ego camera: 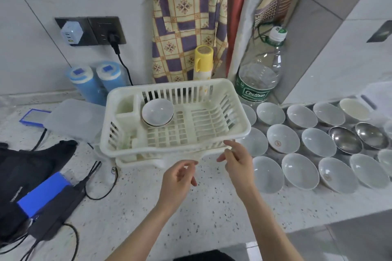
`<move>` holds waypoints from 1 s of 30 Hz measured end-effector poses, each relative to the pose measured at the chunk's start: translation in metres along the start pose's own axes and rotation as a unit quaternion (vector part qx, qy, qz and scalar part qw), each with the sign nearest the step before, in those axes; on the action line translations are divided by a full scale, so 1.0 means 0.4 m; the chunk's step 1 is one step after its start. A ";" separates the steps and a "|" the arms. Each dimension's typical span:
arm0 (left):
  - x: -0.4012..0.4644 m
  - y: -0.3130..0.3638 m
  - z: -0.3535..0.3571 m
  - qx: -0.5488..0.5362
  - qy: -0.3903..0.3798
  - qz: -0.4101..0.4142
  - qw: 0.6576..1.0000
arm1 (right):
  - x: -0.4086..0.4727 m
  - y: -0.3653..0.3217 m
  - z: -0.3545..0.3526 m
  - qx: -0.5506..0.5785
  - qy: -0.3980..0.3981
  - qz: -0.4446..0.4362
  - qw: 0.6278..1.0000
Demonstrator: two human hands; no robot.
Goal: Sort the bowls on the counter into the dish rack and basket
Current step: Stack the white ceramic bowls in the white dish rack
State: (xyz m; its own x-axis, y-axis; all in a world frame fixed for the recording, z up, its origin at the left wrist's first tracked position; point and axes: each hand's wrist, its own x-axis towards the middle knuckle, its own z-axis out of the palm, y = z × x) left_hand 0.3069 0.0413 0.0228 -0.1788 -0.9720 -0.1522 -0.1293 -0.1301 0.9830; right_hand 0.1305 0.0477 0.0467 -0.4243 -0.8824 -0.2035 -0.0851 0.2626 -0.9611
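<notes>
A cream plastic dish rack (241,131) stands on the speckled counter, on a drip tray. One white bowl (158,112) leans inside it at the back left. To the right, several white bowls (299,168) lie in rows on the counter, with two steel bowls (344,140) among them. My left hand (180,176) hovers in front of the rack, fingers loosely curled, holding nothing. My right hand (237,159) is just below the rack's front right rim, fingers relaxed, empty. No basket is in view.
A large water bottle (258,78) and a yellow-capped spray can (202,63) stand behind the rack. Left of it lie a plastic lid (74,118), a black bag (27,167), a blue box (42,193) and cables. Two blue canisters (95,80) stand by the wall.
</notes>
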 end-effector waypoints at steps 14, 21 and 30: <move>-0.046 -0.068 0.351 0.073 -0.133 -0.326 0.933 | -0.013 0.167 -0.340 0.012 0.031 0.110 0.993; -0.060 -0.088 0.507 0.000 -0.050 -0.328 0.943 | 0.011 0.250 -0.529 -0.052 -0.011 0.274 0.960; -0.050 -0.103 0.574 -0.056 0.011 -0.323 0.945 | 0.048 0.300 -0.606 0.039 0.030 0.329 0.943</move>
State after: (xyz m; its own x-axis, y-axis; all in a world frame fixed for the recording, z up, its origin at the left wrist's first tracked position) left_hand 0.0918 0.1108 -0.0383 -0.0771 -0.6860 -0.7235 -0.1006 -0.7166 0.6902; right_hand -0.1066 0.1571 -0.0274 -0.4124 -0.5151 -0.7514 0.2801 0.7131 -0.6426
